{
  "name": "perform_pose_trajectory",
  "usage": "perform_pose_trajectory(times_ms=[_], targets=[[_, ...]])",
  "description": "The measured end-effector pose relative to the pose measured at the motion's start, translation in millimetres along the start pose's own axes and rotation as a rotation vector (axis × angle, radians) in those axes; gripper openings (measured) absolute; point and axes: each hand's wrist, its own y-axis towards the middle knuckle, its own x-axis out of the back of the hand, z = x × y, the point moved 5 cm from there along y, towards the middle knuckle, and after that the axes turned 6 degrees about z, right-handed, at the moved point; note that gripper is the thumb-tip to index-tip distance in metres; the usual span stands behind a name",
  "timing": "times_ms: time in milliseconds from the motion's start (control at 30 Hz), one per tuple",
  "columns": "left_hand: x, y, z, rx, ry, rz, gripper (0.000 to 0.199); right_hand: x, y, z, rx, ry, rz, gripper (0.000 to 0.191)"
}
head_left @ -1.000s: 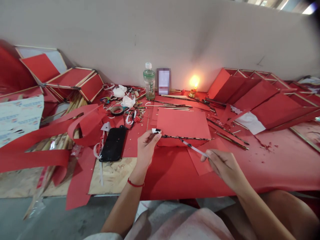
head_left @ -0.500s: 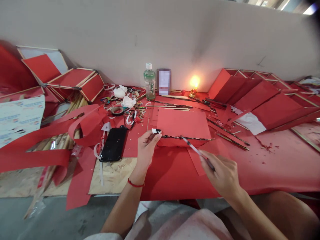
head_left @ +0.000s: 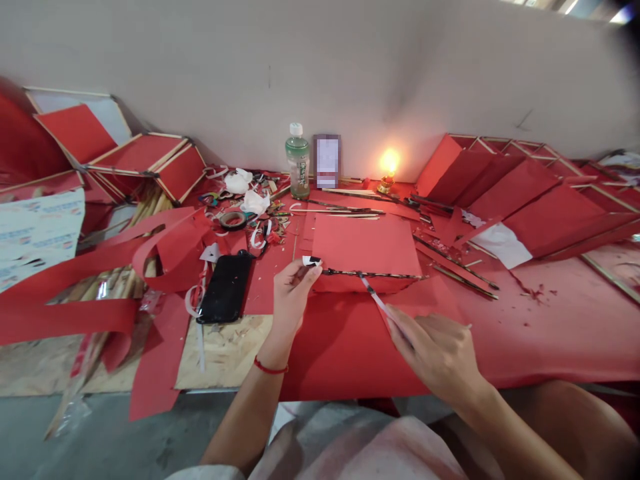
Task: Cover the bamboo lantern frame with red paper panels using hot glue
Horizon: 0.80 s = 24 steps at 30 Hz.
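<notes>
A red paper-covered box (head_left: 367, 241) lies in front of me, with a dark mottled stick (head_left: 385, 274) along its near edge. Beside the left end of that stick, my left hand (head_left: 291, 290) is closed in a pinch on a small black-and-white piece (head_left: 311, 261). Whether these fingers also grip the stick's end, I cannot tell. My right hand (head_left: 440, 350) is closed around a slim pen-like tool (head_left: 376, 299) with a pale shaft. The tool's tip meets the stick left of its middle; its rear part is hidden by the hand.
A black phone (head_left: 226, 288), a tape roll (head_left: 233, 221) and scraps lie left. A green-capped bottle (head_left: 299, 163), an upright phone (head_left: 327, 161) and a lit lamp (head_left: 387, 170) stand behind. Red paper frames (head_left: 515, 193) rise at right; red strips (head_left: 75, 320) trail leftward.
The pen-like tool has slid slightly left along the stick, and my right hand has moved left with it and turned, covering its rear end. My left hand keeps its pinch.
</notes>
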Motion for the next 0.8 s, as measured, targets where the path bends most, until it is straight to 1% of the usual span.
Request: perform_pose_trajectory(times_ms=[100, 200, 433, 500, 600, 700, 800], targets=[[0.4, 0.2, 1.4, 0.003, -0.006, 0.006, 0.025, 4.0, 7.5, -4.7, -0.026, 0.006, 0.019, 0.023], [0.8, 0.3, 2.5, 0.012, -0.012, 0.002, 0.025, 4.2, 12.2, -15.7, -0.096, 0.087, 0.088, 0.034], [0.0, -0.4, 0.9, 0.005, -0.019, 0.001, 0.024, -10.0, 12.7, -42.7, -0.375, 0.496, 0.406, 0.043], [0.1, -0.3, 0.8, 0.006, -0.018, -0.007, 0.024, -14.6, 12.5, -48.2, -0.447, 0.585, 0.464, 0.047], [-0.5, 0.0, 0.8, 0.004, -0.029, -0.005, 0.025, -22.8, 11.0, -56.4, -0.549, 0.713, 0.531, 0.047], [-1.0, -0.1, 0.9, 0.004, -0.038, -0.002, 0.026, -32.5, 8.1, -61.6, -0.649, 0.865, 0.633, 0.050], [-1.0, -0.4, 0.9, 0.008, -0.032, -0.007, 0.027, -39.3, 6.7, -61.6, -0.705, 1.034, 0.735, 0.054]])
